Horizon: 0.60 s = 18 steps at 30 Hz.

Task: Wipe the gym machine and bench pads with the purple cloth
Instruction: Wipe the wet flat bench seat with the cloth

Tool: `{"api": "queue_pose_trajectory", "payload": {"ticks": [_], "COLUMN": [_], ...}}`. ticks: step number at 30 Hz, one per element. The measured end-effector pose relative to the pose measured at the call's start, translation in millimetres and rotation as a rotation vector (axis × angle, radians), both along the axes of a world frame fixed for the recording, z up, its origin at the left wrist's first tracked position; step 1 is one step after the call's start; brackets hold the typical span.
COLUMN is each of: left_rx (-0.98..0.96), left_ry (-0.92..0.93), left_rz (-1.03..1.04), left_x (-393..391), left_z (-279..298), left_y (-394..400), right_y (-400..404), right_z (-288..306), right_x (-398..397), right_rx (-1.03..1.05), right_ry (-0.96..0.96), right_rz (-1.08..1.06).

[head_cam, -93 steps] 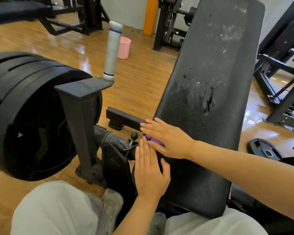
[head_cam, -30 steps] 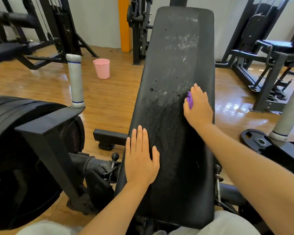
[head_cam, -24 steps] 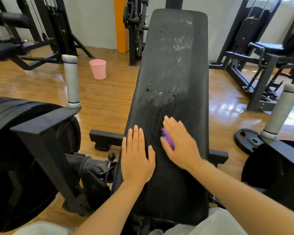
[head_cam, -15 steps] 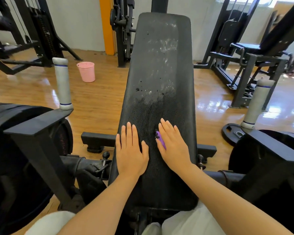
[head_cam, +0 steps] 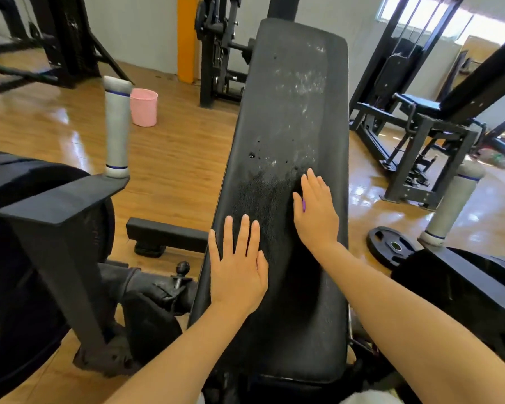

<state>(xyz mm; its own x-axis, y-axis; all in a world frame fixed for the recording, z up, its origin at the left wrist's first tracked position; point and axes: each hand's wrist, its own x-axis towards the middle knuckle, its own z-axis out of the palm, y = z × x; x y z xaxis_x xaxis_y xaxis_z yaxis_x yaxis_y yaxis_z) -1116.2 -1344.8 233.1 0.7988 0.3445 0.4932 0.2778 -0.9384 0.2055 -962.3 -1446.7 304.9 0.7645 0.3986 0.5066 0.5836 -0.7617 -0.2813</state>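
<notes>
Head view: 1 long black bench pad runs away from the person, with pale smears on its upper half and a darker, wet-looking patch at mid-length. 2 bare hands lie on it. Left hand rests flat on the pad's lower left portion, fingers straight and slightly spread, holding nothing. Right hand lies palm-down on the right side of the pad, at the edge of the darker patch, fingers extended and close together, pressing the purple cloth against the pad surface; only 1 small sliver of cloth shows, at the thumb side of the palm. The 2 hands are near each other but not touching. 2 grey foam-covered posts stand upright: left post beside the black weight stack, right post on the opposite side. 1 pink bucket stands on the wooden floor behind the left post. 1 loose weight plate lies flat on the floor, just beside the right post.
</notes>
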Motion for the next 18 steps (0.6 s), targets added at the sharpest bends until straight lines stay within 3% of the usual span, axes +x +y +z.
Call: {"api": "queue_pose_trajectory", "payload": {"ticks": [6,9,18], "left_rx": [-0.032,-0.043,0.005], "left_ry": [-0.187,-0.136,0.023], "left_rz": [-0.090,-0.092,-0.060], "left_x": [48,84,96], "left_z": [38,51,58], "left_y": [14,11,9], "right_y": [33,15,-51], "right_z": [51,42,1], "right_x": [74,55,-5], "right_rx": [0.014,0.081,-0.101], "right_ry": [0.011,0.042,-0.041], "right_rz": [0.077,0.187,0.288]}}
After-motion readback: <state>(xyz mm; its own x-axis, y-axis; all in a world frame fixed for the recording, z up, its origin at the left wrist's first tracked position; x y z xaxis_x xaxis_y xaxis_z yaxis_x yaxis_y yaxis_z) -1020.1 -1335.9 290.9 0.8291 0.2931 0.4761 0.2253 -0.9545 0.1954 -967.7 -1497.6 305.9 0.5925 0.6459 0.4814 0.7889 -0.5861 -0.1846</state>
